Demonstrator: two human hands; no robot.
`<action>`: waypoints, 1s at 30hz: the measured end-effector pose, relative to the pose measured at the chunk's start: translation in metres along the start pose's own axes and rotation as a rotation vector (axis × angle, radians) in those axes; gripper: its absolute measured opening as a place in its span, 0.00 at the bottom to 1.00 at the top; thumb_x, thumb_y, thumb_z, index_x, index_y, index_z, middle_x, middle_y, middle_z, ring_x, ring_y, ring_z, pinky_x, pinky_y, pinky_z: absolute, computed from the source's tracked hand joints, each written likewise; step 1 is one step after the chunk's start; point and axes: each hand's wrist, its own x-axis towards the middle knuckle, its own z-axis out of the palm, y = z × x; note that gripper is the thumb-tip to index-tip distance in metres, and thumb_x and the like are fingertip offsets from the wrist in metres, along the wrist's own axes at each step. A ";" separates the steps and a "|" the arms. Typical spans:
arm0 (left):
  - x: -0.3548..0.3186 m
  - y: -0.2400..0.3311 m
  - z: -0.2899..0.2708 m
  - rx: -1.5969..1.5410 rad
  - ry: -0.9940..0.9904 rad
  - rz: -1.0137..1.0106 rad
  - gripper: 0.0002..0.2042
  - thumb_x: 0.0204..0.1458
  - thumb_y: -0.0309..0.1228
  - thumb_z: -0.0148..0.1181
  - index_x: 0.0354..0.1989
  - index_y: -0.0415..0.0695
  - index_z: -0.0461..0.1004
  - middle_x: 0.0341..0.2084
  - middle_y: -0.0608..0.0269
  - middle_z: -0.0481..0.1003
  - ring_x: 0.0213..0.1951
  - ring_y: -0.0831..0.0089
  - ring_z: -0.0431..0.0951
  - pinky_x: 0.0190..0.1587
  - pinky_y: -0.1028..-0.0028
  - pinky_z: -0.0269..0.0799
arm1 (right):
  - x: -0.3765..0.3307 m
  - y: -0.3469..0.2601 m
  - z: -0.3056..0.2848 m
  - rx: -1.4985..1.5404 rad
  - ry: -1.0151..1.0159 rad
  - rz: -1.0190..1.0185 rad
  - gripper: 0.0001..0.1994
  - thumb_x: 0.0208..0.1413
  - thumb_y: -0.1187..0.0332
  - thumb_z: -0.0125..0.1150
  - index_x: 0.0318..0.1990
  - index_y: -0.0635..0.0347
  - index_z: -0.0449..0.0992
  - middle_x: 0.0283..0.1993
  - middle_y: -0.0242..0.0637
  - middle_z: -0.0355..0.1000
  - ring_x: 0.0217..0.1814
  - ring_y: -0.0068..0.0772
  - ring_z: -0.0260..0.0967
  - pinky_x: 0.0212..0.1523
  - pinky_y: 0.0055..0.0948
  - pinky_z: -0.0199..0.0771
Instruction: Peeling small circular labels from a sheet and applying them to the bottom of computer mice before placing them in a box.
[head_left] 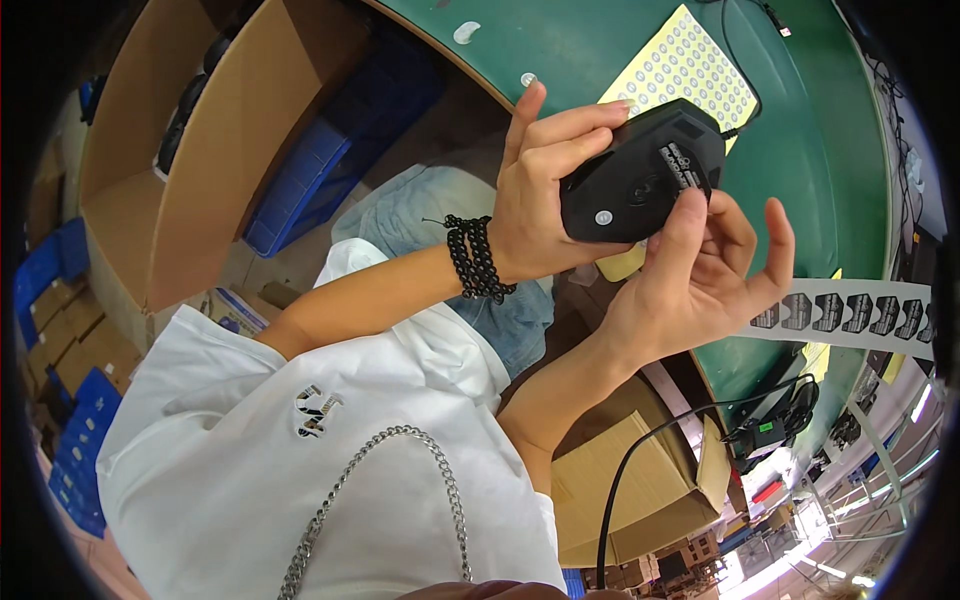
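Observation:
My left hand [545,190] grips a black corded device [622,195] that looks like a computer mouse, turned underside up. A small round pale sticker [603,217] sits near its lower left edge. Close to its right edge is a black label [682,164] with light print. The thumb of my right hand [690,270] presses on this label's lower end, with the index finger curled close beside it and the other fingers spread. Whether the label lies fully flat there is hidden by the thumb. The device's cable [748,122] leaves from its right side.
On the green table [800,180] lies a yellow sheet of round stickers [690,62]. A white strip of black labels [850,312] extends right of my right hand. An open carton [620,490], a blue crate [295,185] and a tall cardboard box [215,150] stand around me.

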 end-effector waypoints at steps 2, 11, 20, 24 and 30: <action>-0.001 -0.001 0.000 -0.007 0.005 0.004 0.38 0.33 0.33 0.80 0.54 0.43 0.64 0.56 0.53 0.74 0.59 0.64 0.75 0.77 0.52 0.33 | 0.000 0.000 0.001 -0.031 0.012 -0.002 0.29 0.54 0.82 0.67 0.61 0.58 0.61 0.39 0.38 0.75 0.28 0.16 0.66 0.32 0.09 0.64; -0.002 -0.001 0.002 -0.012 0.010 0.000 0.37 0.33 0.34 0.80 0.54 0.44 0.64 0.56 0.53 0.74 0.59 0.64 0.75 0.77 0.52 0.34 | -0.001 0.000 0.007 -0.061 0.050 -0.038 0.29 0.54 0.82 0.66 0.61 0.59 0.60 0.38 0.38 0.74 0.26 0.14 0.64 0.30 0.09 0.64; -0.001 -0.002 0.002 -0.010 0.012 0.000 0.36 0.35 0.35 0.79 0.54 0.44 0.64 0.56 0.53 0.74 0.59 0.63 0.75 0.77 0.52 0.34 | -0.002 0.002 0.010 -0.110 0.059 -0.090 0.28 0.55 0.82 0.65 0.61 0.59 0.60 0.38 0.38 0.73 0.25 0.14 0.62 0.30 0.09 0.64; 0.000 -0.001 0.000 -0.014 0.000 -0.009 0.36 0.36 0.35 0.79 0.54 0.44 0.64 0.56 0.53 0.74 0.59 0.63 0.75 0.77 0.52 0.33 | -0.002 0.001 0.012 -0.129 0.055 -0.093 0.28 0.55 0.82 0.65 0.61 0.60 0.60 0.38 0.38 0.73 0.26 0.15 0.62 0.30 0.09 0.64; -0.002 -0.001 0.000 -0.007 -0.015 -0.020 0.36 0.37 0.38 0.79 0.54 0.44 0.64 0.56 0.52 0.74 0.59 0.63 0.75 0.77 0.52 0.33 | -0.004 -0.001 0.014 -0.171 0.078 -0.087 0.27 0.55 0.81 0.64 0.60 0.60 0.61 0.37 0.38 0.73 0.25 0.14 0.62 0.30 0.09 0.64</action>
